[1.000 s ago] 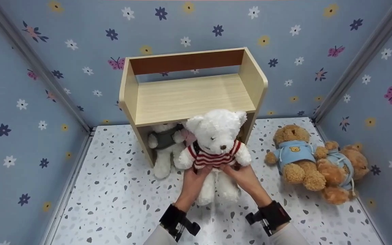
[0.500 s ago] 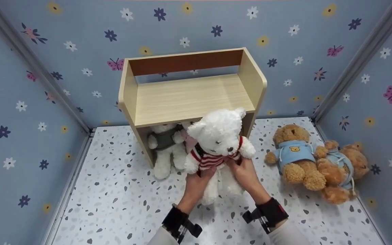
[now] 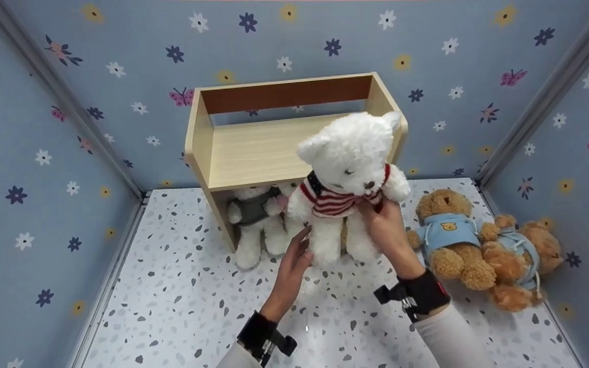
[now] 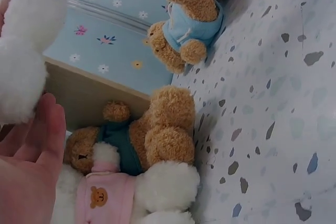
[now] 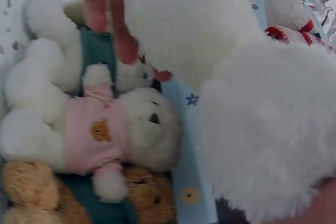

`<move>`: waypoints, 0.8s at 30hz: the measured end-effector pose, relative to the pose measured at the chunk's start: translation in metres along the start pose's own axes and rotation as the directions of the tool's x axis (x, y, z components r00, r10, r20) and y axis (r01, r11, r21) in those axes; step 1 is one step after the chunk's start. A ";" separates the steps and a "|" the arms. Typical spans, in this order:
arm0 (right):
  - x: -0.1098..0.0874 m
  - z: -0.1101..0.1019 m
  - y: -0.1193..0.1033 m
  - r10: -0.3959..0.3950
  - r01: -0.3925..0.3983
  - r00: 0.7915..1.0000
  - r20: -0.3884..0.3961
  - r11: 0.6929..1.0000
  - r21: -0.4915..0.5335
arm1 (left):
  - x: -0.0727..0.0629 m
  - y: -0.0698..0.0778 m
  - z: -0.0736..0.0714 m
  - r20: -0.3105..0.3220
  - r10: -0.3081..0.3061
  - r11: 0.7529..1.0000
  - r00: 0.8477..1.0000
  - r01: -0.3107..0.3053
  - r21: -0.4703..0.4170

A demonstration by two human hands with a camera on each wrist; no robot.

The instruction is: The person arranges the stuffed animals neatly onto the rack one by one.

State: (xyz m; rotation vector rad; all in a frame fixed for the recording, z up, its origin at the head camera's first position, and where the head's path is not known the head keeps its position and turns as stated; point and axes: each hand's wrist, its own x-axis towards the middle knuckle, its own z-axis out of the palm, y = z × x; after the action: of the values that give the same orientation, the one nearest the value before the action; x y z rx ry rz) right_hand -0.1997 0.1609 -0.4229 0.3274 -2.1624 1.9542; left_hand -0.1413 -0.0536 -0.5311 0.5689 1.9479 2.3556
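A white teddy bear (image 3: 338, 204) in a red-and-white striped sweater is held up before the wooden shelf (image 3: 258, 148), its head overlapping the top board. My right hand (image 3: 387, 232) grips its lower body on the right side. Below the bear's other leg is my left hand (image 3: 292, 263), fingers extended; whether they touch the fur I cannot tell. In the lower compartment sit a white bear in a grey-green top (image 3: 253, 212), a white bear in pink (image 4: 107, 195) and a brown bear in teal (image 4: 170, 124). The held bear mostly hides the latter two in the head view.
Two brown bears in light blue hoodies, one nearer the shelf (image 3: 450, 232) and one by the right wall (image 3: 517, 260), lie on the speckled floor (image 3: 182, 306). Flowered blue walls (image 3: 284, 41) stand behind and at both sides.
The striped-sweater bear has risen from in front of the lower compartment to the level of the top board. My left hand has let go of its body, while my right hand has moved up with it.
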 end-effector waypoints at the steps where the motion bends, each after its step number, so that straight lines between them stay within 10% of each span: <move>1: 0.005 0.000 -0.005 -0.007 0.007 1.000 -0.003 1.000 -0.003 | -0.001 0.000 -0.002 0.001 0.004 1.000 1.000 -0.004 0.004; 24: 0.131 0.005 -0.033 -0.013 0.009 1.000 -0.028 0.989 -0.147 | -0.019 -0.007 -0.017 0.002 0.034 0.998 0.999 -0.034 0.049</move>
State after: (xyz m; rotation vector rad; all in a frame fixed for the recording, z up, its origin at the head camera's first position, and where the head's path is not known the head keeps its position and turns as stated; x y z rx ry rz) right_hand -0.3151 0.1492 -0.3531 0.2838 -2.2650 1.7699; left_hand -0.1301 -0.0731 -0.5456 0.6107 2.0159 2.3323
